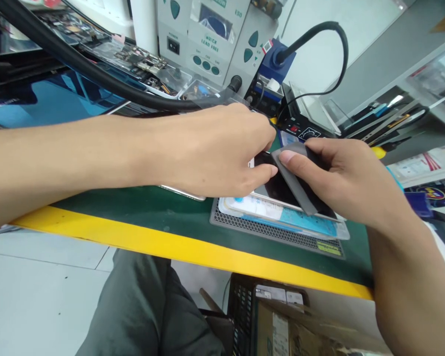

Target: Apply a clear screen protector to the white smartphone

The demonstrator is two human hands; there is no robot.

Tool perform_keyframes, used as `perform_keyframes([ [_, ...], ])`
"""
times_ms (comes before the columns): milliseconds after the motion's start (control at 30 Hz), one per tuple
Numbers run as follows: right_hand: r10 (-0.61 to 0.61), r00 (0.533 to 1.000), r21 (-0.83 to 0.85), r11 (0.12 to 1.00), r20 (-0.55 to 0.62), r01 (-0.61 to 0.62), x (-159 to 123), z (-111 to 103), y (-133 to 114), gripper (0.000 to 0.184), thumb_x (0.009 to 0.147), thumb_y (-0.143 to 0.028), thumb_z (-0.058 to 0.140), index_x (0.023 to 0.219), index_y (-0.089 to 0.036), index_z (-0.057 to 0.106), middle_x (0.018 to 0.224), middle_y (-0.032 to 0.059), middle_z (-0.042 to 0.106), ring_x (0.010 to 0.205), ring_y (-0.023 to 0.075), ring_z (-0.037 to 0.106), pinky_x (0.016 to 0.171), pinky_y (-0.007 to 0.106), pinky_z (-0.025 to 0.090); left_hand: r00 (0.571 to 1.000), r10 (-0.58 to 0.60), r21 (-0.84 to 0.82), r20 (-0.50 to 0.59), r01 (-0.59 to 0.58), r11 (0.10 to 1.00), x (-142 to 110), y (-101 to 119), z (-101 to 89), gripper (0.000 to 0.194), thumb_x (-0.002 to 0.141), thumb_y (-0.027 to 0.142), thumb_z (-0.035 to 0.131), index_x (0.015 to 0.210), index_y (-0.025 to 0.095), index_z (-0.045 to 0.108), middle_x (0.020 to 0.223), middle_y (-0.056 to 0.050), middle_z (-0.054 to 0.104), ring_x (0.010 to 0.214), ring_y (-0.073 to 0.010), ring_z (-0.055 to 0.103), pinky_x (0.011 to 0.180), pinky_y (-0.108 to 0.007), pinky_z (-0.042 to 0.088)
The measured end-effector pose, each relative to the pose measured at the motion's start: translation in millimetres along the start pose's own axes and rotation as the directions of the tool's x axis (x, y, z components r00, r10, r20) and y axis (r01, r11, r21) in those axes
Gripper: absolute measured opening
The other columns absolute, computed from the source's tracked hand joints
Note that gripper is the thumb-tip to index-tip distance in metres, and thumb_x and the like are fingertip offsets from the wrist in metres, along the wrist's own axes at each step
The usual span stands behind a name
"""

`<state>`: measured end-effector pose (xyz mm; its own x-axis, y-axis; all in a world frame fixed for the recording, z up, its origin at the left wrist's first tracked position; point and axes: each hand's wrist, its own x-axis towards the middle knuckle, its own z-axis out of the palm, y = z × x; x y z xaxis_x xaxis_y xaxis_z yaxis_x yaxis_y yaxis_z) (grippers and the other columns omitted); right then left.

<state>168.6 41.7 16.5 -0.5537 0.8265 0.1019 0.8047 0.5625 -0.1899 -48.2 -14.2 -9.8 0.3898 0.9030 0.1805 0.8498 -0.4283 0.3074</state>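
Observation:
A black-screened phone with a white edge (272, 184) lies at a slant over a blue-and-white packet (292, 216). My left hand (241, 153) is closed around the phone's left end, its thumb along the screen side; the other fingertips are hidden. A flat, folded grey piece (294, 185), sheet or cloth, lies across the phone screen. My right hand (337, 173) pinches this grey piece, thumb on top, fingers mostly out of sight behind it. Beneath the packet is a grey perforated mat (244, 227). Part of another flat silver-edged item (185, 193) shows under my left forearm.
The green bench top (133, 210) ends in a yellow front edge (170, 244). Behind stands a grey soldering station (207, 44), with a thick black hose (107, 89) across the left. Trays of small parts (166, 81) sit at the back; tools (393, 116) stand right. Below is a black crate (241, 306).

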Motion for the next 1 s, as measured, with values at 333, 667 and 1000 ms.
perform_keyframes([
  [333,-0.018,1.0,-0.006,1.0,-0.007,0.017,-0.3,1.0,1.4,0.051,0.094,-0.053,0.061,0.059,-0.022,0.042,0.05,-0.0031,0.036,0.048,0.0115,0.032,0.051,0.032,0.023,1.0,0.011,-0.031,-0.005,-0.011,0.999,0.0,1.9,-1.1,0.042,0.093,0.053,0.047,0.104,0.023,0.075,0.067,-0.006,0.07,0.075,-0.0267,0.071,0.071,-0.034,0.045],
  [667,-0.024,1.0,0.0,1.0,-0.002,0.024,-0.8,-1.2,-0.7,0.053,0.094,-0.057,0.061,0.059,-0.022,0.041,0.049,-0.0027,0.035,0.048,0.0115,0.033,0.048,0.031,0.023,1.0,0.01,-0.05,-0.026,-0.011,0.999,0.1,2.1,-0.9,0.038,0.092,0.051,0.049,0.097,0.022,0.073,0.064,-0.005,0.068,0.075,-0.0255,0.071,0.07,-0.032,0.044],
  [1000,-0.009,1.0,-0.008,1.0,0.001,0.009,-0.8,-0.3,-0.7,0.054,0.095,-0.057,0.059,0.059,-0.022,0.042,0.049,-0.0023,0.035,0.048,0.0116,0.032,0.05,0.032,0.022,0.999,0.005,-0.069,-0.039,-0.008,0.998,-0.8,0.9,-0.9,0.038,0.091,0.053,0.051,0.094,0.022,0.073,0.065,-0.006,0.069,0.073,-0.0253,0.07,0.068,-0.032,0.044],
])
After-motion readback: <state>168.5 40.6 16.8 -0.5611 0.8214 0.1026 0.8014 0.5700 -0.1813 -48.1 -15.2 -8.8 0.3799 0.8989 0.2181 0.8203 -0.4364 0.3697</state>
